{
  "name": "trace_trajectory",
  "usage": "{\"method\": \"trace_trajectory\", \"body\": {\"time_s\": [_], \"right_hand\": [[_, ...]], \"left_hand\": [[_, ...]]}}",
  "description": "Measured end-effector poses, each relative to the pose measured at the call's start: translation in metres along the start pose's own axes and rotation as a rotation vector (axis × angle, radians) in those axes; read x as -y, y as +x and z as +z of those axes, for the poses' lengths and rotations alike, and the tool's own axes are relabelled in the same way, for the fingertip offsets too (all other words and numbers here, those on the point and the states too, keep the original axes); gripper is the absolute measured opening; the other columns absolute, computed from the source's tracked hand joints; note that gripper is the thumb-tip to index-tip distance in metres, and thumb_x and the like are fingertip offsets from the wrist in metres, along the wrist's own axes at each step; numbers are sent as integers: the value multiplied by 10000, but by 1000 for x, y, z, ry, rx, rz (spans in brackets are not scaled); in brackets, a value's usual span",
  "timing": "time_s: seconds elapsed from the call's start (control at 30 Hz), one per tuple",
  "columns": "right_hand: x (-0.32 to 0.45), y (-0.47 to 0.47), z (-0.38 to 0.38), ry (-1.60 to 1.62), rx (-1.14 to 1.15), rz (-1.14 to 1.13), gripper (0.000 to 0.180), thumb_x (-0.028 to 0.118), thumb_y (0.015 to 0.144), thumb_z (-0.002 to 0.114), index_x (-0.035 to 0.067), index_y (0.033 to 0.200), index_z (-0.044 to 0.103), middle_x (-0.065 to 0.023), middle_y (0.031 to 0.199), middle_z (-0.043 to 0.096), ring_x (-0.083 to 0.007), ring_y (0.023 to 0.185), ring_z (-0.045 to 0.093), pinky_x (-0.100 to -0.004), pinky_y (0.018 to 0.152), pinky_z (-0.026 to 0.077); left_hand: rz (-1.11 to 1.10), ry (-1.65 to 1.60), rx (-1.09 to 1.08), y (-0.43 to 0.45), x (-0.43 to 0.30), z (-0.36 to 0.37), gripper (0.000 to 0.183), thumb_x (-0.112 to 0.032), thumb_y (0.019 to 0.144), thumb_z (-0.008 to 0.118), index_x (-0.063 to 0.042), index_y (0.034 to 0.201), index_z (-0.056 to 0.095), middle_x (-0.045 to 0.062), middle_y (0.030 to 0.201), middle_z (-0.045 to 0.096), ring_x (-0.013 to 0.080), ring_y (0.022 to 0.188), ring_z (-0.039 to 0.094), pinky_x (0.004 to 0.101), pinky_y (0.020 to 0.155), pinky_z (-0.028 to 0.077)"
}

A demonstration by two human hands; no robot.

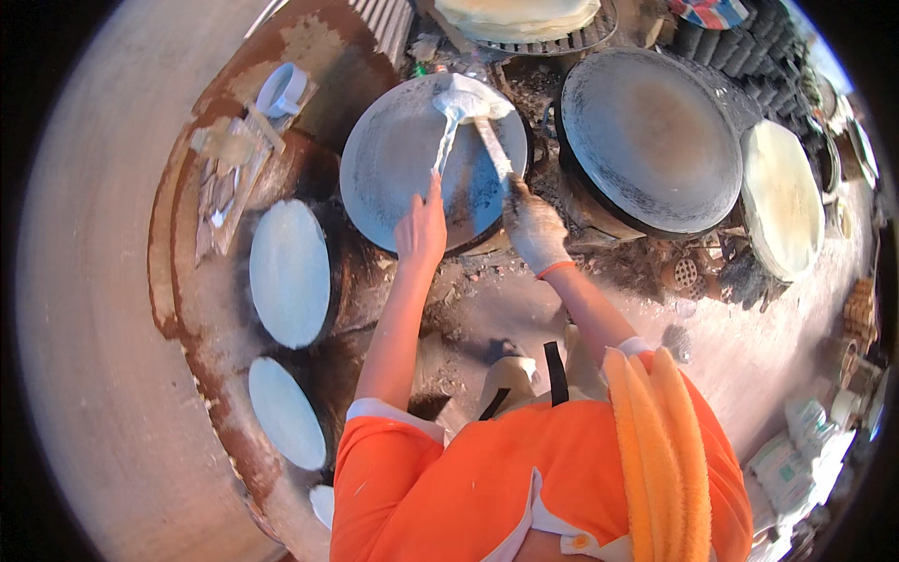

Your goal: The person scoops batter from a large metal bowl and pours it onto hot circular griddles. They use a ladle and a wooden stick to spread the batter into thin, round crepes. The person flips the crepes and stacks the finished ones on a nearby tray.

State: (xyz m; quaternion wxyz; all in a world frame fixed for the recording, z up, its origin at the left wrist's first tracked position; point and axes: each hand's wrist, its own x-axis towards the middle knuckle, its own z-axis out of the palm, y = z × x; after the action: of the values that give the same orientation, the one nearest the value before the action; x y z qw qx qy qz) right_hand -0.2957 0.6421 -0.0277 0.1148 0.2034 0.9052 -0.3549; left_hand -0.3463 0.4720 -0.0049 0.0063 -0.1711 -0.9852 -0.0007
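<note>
A large round griddle [400, 154] lies before me, its grey surface dark in patches. Over its far part, a whitish patch of batter shows with a pale spreading tool [463, 105], partly blurred. My right hand [535, 228], in a whitish work glove with an orange cuff, is closed around a wooden handle [494, 147] that runs up to this tool. My left hand [423, 228] is bare and holds the near end of a thin, batter-coated stick [444, 147], whose far end meets the pale tool.
A second round griddle [653, 140] stands at right, beside stacked pale flatbreads [783, 200]. Another stack [520, 17] rests on a rack at the top. Round vessels with pale contents [290, 274] line the left. A white plastic container [281, 90] sits on the brown ledge.
</note>
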Motion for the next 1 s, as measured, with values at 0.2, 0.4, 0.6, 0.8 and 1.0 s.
{"method": "trace_trajectory", "body": {"time_s": [0.2, 0.4, 0.6, 0.8, 1.0], "right_hand": [[17, -56, 4, 105, -39, -78, 469, 329, 883, 489, 169, 1317, 412, -168, 968, 617, -314, 868, 623, -387, 722, 504], [-2, -79, 49, 315, -363, -17, 399, 199, 873, 542, 97, 1255, 487, -166, 922, 631, -227, 800, 621, -333, 714, 487], [2, -46, 88, 278, -456, 90, 456, 324, 867, 532, 182, 1294, 454, -158, 969, 636, -238, 847, 633, -347, 730, 482], [27, -24, 67, 209, -339, 35, 475, 433, 865, 460, 272, 1308, 407, -201, 1050, 602, -389, 953, 579, -452, 797, 460], [85, 6, 44, -129, -40, -12, 478, 405, 901, 391, 266, 1351, 314, -184, 1030, 604, -374, 929, 599, -484, 770, 473]], "left_hand": [[37, 35, 39, 37, 50, 5, 596, -40, 831, 449, -119, 1393, 269, 209, 949, 557, 348, 758, 630, 448, 657, 510], [96, -124, 66, 64, 63, 6, 568, -53, 855, 411, -127, 1398, 261, 206, 975, 559, 361, 812, 622, 462, 686, 505], [-14, -157, 137, 72, 103, -2, 540, -73, 881, 388, -156, 1399, 263, 199, 1074, 543, 358, 910, 599, 451, 787, 478], [-89, -198, 62, 43, 141, -16, 506, -101, 888, 418, -144, 1378, 301, 208, 994, 577, 351, 872, 604, 433, 743, 487], [-252, -357, -133, -56, 166, -18, 451, -132, 875, 482, -121, 1319, 406, 235, 836, 590, 386, 755, 591, 462, 670, 467]]}}
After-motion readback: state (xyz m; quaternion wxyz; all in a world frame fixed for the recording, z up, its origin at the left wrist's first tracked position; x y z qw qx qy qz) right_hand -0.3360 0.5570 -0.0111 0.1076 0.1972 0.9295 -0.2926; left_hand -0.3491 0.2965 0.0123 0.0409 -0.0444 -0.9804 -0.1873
